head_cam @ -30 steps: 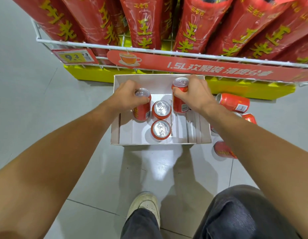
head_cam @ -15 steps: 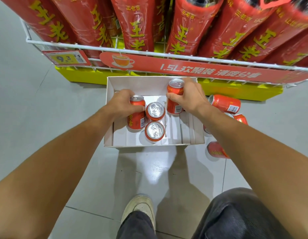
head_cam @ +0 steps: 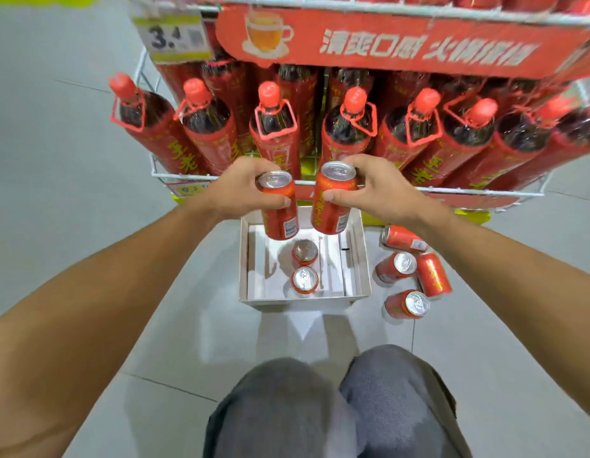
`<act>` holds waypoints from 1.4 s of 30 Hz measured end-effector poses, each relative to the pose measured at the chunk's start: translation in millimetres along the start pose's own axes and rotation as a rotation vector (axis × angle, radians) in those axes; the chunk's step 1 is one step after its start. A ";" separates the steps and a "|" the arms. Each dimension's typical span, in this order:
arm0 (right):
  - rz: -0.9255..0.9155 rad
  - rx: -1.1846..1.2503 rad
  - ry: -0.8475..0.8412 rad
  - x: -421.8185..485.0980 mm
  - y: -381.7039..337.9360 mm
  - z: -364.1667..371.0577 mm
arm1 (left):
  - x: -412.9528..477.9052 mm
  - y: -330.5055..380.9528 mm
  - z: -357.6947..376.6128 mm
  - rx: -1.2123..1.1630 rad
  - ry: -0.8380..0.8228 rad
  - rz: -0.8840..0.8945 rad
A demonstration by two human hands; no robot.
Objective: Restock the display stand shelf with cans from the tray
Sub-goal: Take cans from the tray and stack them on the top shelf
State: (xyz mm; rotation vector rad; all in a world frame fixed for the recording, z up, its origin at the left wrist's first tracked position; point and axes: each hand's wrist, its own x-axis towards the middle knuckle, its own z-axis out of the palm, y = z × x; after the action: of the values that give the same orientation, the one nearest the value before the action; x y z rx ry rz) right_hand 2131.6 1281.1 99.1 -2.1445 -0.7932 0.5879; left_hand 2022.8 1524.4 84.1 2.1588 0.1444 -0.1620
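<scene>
Two cans upright above tray (head_cam: 244, 259): left can (head_cam: 281, 213) wrapped by left hand (head_cam: 240, 190) fingers (head_cam: 274, 201), right can (head_cam: 333, 209) by right hand (head_cam: 381, 190) fingers (head_cam: 336, 195). Two tray cans (head_cam: 305, 280) at 6 o'clock, four floor cans (head_cam: 399, 267) at 4 o'clock.

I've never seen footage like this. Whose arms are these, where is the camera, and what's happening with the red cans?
No machine here: these are a person's bare arms, filmed by one wide-angle camera worn on the head, looking down. The left hand grips a red can, the right hand a second can, both upright above a white cardboard tray on the floor. Two more cans stand in the tray; four loose cans sit beside it. Ahead is a wire display stand holding large bottles.
</scene>
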 end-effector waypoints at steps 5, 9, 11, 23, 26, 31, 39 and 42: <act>-0.014 0.035 -0.030 -25.2 -134.8 -103.9 | -26.0 153.5 -94.9 -0.025 -0.095 0.046; -0.031 -0.012 -0.039 -49.8 -259.5 -208.0 | -47.4 298.4 -185.9 -0.012 -0.109 0.091; -0.058 -0.009 -0.025 -62.0 -321.9 -263.2 | -59.1 370.8 -231.4 -0.018 -0.132 0.103; -0.272 -0.031 0.111 -129.1 -624.2 -559.2 | -94.8 738.4 -444.3 0.069 0.076 0.260; -0.340 -0.035 0.163 -134.5 -657.4 -604.8 | -95.5 790.5 -464.1 0.059 0.102 0.332; -0.378 -0.007 0.252 -127.9 -679.0 -652.9 | -69.3 838.6 -488.8 0.044 0.146 0.386; -0.353 0.110 0.370 -104.9 -670.2 -730.5 | 17.0 901.7 -498.0 -0.037 0.150 0.428; -0.336 0.136 0.423 -93.6 -656.3 -762.8 | 50.5 919.1 -488.4 -0.073 0.138 0.425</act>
State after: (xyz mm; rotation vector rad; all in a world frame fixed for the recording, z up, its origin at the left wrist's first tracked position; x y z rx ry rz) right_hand 2313.9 1176.9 1087.6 -1.8627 -0.8208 0.0090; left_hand 2254.2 1419.9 1094.8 2.0760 -0.2266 0.2327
